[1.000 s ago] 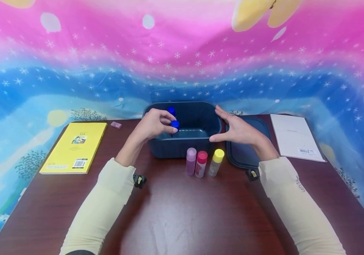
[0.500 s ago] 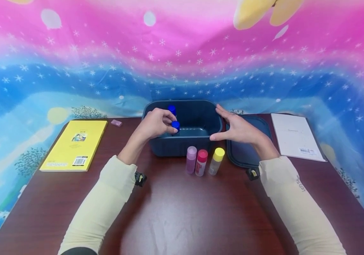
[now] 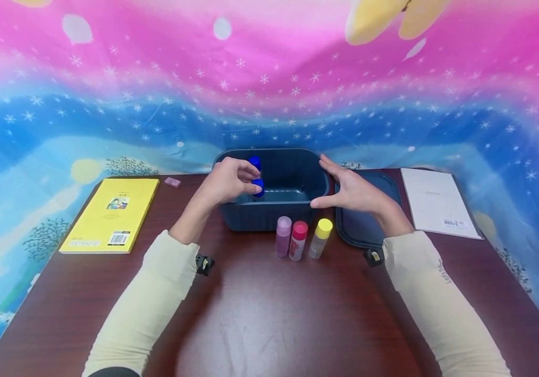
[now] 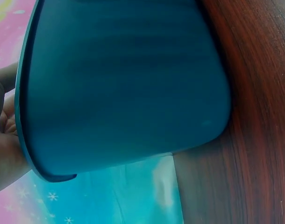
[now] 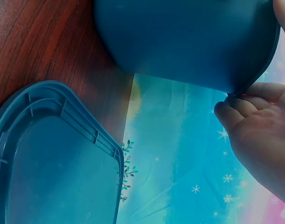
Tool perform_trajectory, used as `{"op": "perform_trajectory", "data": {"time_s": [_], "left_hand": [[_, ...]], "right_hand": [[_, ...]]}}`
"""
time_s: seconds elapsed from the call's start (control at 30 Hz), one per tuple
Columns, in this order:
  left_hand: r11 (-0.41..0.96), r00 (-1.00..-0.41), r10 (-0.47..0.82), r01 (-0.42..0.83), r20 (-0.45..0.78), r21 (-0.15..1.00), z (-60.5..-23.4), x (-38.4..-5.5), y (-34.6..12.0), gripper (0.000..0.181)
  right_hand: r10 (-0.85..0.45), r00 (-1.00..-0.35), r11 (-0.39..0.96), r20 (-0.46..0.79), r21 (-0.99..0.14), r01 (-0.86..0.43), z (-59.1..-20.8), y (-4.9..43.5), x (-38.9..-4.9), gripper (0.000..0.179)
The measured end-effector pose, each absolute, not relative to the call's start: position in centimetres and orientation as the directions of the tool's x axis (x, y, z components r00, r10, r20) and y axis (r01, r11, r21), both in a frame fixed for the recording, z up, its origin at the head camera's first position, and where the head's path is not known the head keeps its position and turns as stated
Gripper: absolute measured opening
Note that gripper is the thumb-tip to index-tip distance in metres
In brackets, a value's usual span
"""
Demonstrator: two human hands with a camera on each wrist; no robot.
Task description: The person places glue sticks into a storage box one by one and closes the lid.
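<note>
A dark blue-green plastic box point(image 3: 269, 217) stands uncovered at the back of the table. My left hand point(image 3: 229, 180) reaches over its left part and pinches a blue-capped tube point(image 3: 259, 189) between thumb and fingers; the tube's body is hidden by the box wall. Behind it inside the box shows another blue-capped tube point(image 3: 254, 161). My right hand point(image 3: 354, 189) spans the box's right end, thumb on the front rim, fingers at the far corner. The right wrist view shows those fingers point(image 5: 247, 109) hooked at the rim.
Purple point(image 3: 283, 236), red-capped point(image 3: 298, 241) and yellow-capped point(image 3: 320, 239) tubes stand before the box. The box's lid point(image 3: 359, 220) lies to its right under my right forearm. A white book point(image 3: 439, 201) lies far right, a yellow book point(image 3: 109, 217) left, a small pink block point(image 3: 172, 181) near it.
My left hand has shifted slightly up and left at the blue cap, and the thumb now covers more of the cap's front. The right hand stays at the box's end.
</note>
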State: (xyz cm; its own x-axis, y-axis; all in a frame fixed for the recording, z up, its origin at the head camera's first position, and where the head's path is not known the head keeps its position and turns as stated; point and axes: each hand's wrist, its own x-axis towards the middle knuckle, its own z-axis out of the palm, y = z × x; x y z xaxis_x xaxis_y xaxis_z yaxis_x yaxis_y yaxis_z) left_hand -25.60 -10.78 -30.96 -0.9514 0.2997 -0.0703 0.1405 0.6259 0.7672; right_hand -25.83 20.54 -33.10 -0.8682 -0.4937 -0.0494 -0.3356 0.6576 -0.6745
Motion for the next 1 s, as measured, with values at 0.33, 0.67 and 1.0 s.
{"op": "perform_trajectory", "data": {"time_s": [0.33, 0.67, 1.0], "left_hand": [[0.597, -0.956, 0.292, 0.153, -0.036, 0.788, -30.5, -25.3, -12.2, 0.036], [0.549, -0.968, 0.176, 0.246, 0.177, 0.799, -29.4, -25.0, -14.3, 0.035], [0.455, -0.959, 0.112, 0.283, 0.261, 0.845, -31.2, -25.4, -16.5, 0.046]], "right_hand": [[-0.490, -0.870, 0.667, -0.048, -0.663, -0.339, -32.6, 20.5, -25.8, 0.102], [-0.494, -0.865, 0.610, 0.083, -0.676, -0.413, -30.9, 21.5, -25.1, 0.082], [-0.484, -0.842, 0.495, 0.237, -0.720, -0.487, -31.2, 22.6, -23.8, 0.059]]}}
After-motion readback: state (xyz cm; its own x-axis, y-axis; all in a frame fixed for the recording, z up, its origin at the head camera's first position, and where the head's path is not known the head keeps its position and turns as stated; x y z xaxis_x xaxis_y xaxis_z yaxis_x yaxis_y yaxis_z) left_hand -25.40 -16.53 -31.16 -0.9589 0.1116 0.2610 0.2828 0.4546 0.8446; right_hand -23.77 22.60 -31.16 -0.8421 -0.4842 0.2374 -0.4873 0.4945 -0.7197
